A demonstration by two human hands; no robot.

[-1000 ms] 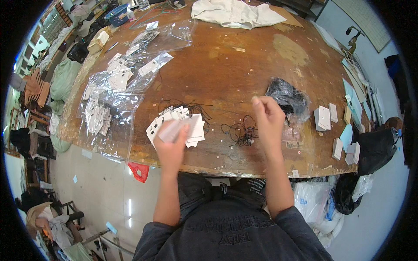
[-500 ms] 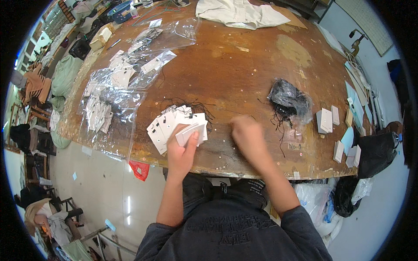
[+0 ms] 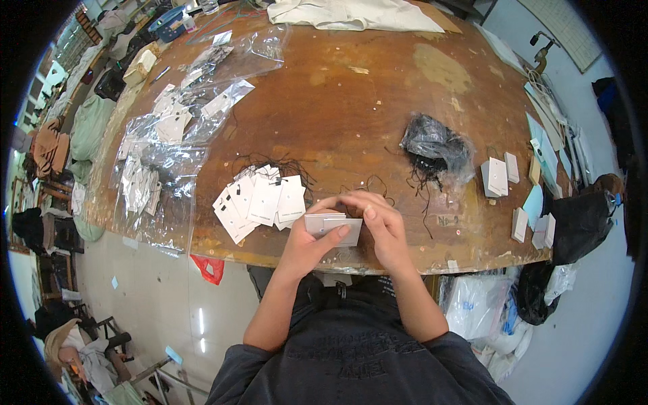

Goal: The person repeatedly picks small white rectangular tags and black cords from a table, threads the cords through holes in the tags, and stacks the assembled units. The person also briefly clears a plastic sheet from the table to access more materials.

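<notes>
Flanking held cards [image 3: 335, 222]: tags [image 3: 267, 199], plastic bag [image 3: 445, 148]

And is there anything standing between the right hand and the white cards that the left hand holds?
Nothing visible: the right hand is right beside the white cards. Whether its fingers touch them is unclear.

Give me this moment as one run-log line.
left hand: holding white cards | right hand: at cards, contact unclear | table: corded tag pile, black cord bundle
</notes>
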